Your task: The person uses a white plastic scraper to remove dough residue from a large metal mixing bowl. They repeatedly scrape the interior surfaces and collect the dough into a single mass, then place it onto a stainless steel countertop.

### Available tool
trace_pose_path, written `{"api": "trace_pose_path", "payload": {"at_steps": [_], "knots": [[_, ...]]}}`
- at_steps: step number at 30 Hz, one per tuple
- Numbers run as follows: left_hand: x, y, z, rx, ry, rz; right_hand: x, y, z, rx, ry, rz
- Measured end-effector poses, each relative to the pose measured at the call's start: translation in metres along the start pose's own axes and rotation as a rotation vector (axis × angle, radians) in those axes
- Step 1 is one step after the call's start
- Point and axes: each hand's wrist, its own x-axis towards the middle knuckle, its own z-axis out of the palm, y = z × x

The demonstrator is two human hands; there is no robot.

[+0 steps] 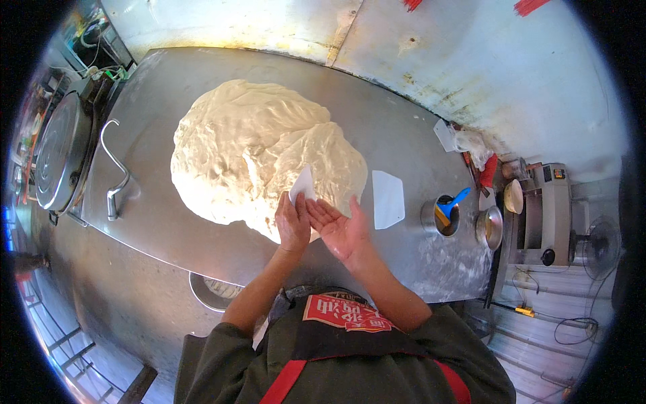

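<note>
A large soft mass of dough (pixel 252 146) lies spread on the stainless steel table (pixel 404 126). Above its near edge, my left hand (pixel 294 219) holds a white plastic dough scraper (pixel 303 185) that points up and away from me. My right hand (pixel 340 227) is beside it, palm turned up and fingers apart, its fingertips close to the left hand; whether they touch cannot be told. To the right of the dough, a second white dough scraper (pixel 388 200) lies flat on the table.
A dough hook (pixel 118 169) lies at left, near a round lidded pan (pixel 60 151). At right stand a metal pot (pixel 429 217) with a blue-handled brush (pixel 456 201), a metal bowl (pixel 490 228) and a machine (pixel 542 217). Below the near edge is a metal basin (pixel 202 293).
</note>
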Motion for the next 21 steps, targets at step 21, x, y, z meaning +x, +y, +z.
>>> {"api": "trace_pose_path", "payload": {"at_steps": [21], "knots": [[-0.043,0.023,-0.036,0.096,-0.213,0.488,0.059,-0.082,-0.023,-2.705,0.174,-1.190]]}}
